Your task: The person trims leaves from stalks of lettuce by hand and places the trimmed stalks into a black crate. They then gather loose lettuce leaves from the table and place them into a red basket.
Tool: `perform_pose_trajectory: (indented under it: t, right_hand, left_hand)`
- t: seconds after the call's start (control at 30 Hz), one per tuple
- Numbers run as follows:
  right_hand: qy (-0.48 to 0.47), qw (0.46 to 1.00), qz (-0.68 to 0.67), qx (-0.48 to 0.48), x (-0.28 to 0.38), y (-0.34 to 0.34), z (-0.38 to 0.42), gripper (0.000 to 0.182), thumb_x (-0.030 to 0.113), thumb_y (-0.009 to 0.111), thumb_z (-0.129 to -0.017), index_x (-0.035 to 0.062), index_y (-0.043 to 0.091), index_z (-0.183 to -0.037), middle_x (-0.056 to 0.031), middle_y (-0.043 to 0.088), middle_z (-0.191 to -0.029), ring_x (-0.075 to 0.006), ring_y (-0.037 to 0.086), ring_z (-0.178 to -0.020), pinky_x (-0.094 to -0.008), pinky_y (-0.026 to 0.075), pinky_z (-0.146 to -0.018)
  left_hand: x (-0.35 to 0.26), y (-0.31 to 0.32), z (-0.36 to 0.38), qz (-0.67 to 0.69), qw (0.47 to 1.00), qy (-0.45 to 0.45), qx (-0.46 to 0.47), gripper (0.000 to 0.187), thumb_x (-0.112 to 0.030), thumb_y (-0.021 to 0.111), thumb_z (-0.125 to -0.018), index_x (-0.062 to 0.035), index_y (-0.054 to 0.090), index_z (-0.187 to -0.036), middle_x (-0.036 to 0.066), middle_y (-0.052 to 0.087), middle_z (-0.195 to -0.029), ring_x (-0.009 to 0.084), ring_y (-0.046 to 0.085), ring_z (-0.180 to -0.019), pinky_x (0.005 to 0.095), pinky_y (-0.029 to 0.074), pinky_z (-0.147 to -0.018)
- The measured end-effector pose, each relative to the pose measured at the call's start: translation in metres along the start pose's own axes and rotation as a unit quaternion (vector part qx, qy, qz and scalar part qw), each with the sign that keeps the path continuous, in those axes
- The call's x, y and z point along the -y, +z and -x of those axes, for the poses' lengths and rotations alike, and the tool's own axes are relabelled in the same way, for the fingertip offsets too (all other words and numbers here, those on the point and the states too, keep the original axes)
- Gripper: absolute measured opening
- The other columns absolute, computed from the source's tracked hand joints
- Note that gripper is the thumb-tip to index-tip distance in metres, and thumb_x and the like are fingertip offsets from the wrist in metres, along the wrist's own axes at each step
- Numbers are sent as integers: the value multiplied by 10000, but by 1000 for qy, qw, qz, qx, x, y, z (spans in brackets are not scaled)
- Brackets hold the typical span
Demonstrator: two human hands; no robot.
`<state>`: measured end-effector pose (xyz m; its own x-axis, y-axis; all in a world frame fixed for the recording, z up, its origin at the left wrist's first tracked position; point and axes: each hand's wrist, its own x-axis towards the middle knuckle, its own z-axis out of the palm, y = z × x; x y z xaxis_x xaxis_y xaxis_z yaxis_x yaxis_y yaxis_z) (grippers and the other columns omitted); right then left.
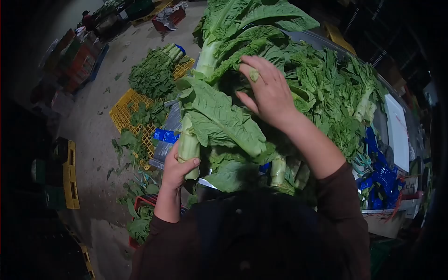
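My left hand (179,165) is wrapped round the thick pale stem of a leafy green stalk (189,144), whose broad leaves spread up and to the right. Fingers apart, my right hand (268,91) hovers over the leaves with a small green leaf scrap (254,74) stuck on a finger. Beyond it another thick-stemmed stalk (208,56) points away from me. A large heap of leafy stalks (322,84) covers the metal table to the right. Below my hands lies a cut stem (278,170) among leaves.
Blue tape or plastic (385,179) and a white board (396,130) lie at the table's right. On the floor at left are yellow crates (128,112), a tied leafy bundle (154,72) and a red crate (135,235). Stacked crates (79,60) and a distant person (87,19) are farther back.
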<state>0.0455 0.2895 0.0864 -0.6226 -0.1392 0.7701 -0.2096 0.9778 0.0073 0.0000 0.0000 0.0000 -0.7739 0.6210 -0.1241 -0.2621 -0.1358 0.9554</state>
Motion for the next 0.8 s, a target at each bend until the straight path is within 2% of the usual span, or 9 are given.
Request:
perform_pose_trajectory:
  t: [0.1, 0.2, 0.33, 0.37, 0.47, 0.53, 0.6, 0.7, 0.8]
  right_hand:
    - [16, 996, 88, 14, -12, 24, -17, 570, 217, 751, -672, 72, 512, -1170, -102, 535, -1115, -300, 491, -1098, -431, 382, -982]
    - [125, 982, -8, 140, 0, 55, 4, 264, 198, 679, -723, 51, 551, -900, -103, 584, -788, -287, 565, -841, -448, 426, -845]
    - [-31, 959, -34, 278, 22, 68, 65, 172, 171, 622, -761, 65, 546, -874, -76, 592, -743, -298, 577, -818, -442, 428, -799]
    - [14, 934, -40, 355, 25, 60, 69, 294, 193, 671, -726, 76, 554, -969, -87, 593, -852, -290, 563, -880, -429, 423, -832]
    - [97, 955, -101, 260, 16, 8, 45, 480, 220, 734, -666, 87, 534, -1081, -100, 566, -1021, -273, 531, -1010, -420, 415, -886]
    - [100, 991, -48, 73, 6, -13, 28, 643, 237, 784, -613, 108, 493, -1171, -92, 493, -1168, -285, 470, -1126, -413, 389, -952]
    - [102, 993, 37, -42, -3, -25, 0, 692, 211, 801, -588, 105, 484, -1194, -92, 464, -1188, -312, 458, -1131, -403, 371, -975]
    - [92, 986, 127, -49, -18, -10, -20, 688, 208, 804, -578, 78, 490, -1176, -102, 479, -1149, -303, 466, -1102, -404, 374, -965]
    - [130, 989, 20, 68, -30, 32, 7, 433, 202, 728, -666, 36, 532, -1014, -112, 571, -957, -279, 540, -956, -413, 440, -842]
  left_hand:
    - [-10, 6, 5, -8, 1000, 21, 1, 692, -74, 738, -676, 1, 444, -1298, 42, 587, -1067, 140, 574, -948, 280, 454, -836]
    - [-11, 4, 8, 34, 999, 6, 22, 651, -80, 740, -662, 5, 471, -1249, 75, 598, -1045, 170, 607, -897, 298, 486, -799]
    - [-11, 2, 6, 175, 979, -41, 93, 632, -77, 737, -645, 17, 475, -1212, 143, 610, -1040, 237, 647, -835, 334, 527, -748]
    - [-7, -7, 3, 192, 970, -66, 131, 664, -86, 736, -638, 29, 455, -1227, 158, 605, -1058, 244, 646, -867, 345, 531, -741]
    - [2, 0, 5, 244, 969, -20, 23, 735, -146, 734, -636, 51, 406, -1264, 211, 565, -1091, 289, 635, -860, 348, 536, -687]
    - [-13, 0, -1, 250, 948, -53, 192, 743, -175, 731, -634, 60, 402, -1257, 219, 556, -1042, 286, 621, -793, 335, 528, -650]
    - [-7, 3, -2, 237, 946, -53, 213, 735, -229, 723, -625, 80, 418, -1219, 207, 551, -988, 262, 601, -732, 324, 514, -621]
    - [-3, 8, -1, 246, 937, -71, 238, 737, -283, 694, -619, 121, 421, -1172, 200, 538, -956, 249, 588, -698, 317, 502, -592]
    - [3, 10, 1, 266, 923, -91, 264, 726, -272, 693, -617, 117, 426, -1170, 199, 535, -948, 248, 587, -697, 313, 504, -589]
